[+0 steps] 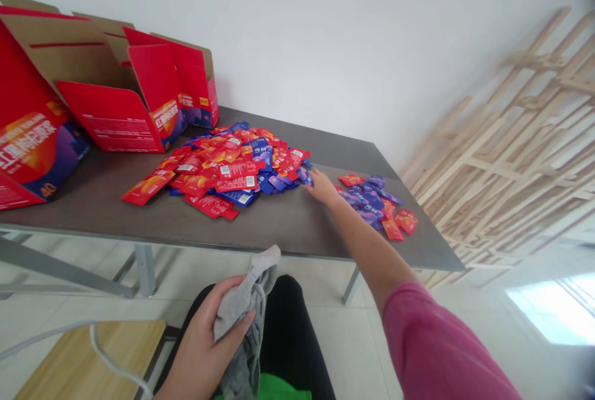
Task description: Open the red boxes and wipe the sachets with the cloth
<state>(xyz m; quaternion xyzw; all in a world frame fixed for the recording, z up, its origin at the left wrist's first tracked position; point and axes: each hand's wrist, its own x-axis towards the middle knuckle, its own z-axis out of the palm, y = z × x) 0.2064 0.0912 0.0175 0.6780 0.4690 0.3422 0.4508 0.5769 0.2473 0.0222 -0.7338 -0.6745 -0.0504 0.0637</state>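
Observation:
My left hand (207, 335) is closed around a crumpled grey cloth (248, 301) above my lap. Stretched out over the table, my right hand (321, 187) has its fingers closed on a blue sachet (304, 175) at the right edge of a big heap. Red sachets (198, 182) and blue ones lie mixed and overlapping in that heap. To the right of my forearm is a smaller pile of blue sachets (367, 200), with a few red sachets (406, 221) at its edge. My fingertips partly hide behind the hand.
Open red cartons (109, 116) stand along the left of the dark grey table (279, 221), against the white wall. A wooden slatted rack (506, 158) is at the right. Below left are a wooden stool top (93, 360) and a white cable (109, 360).

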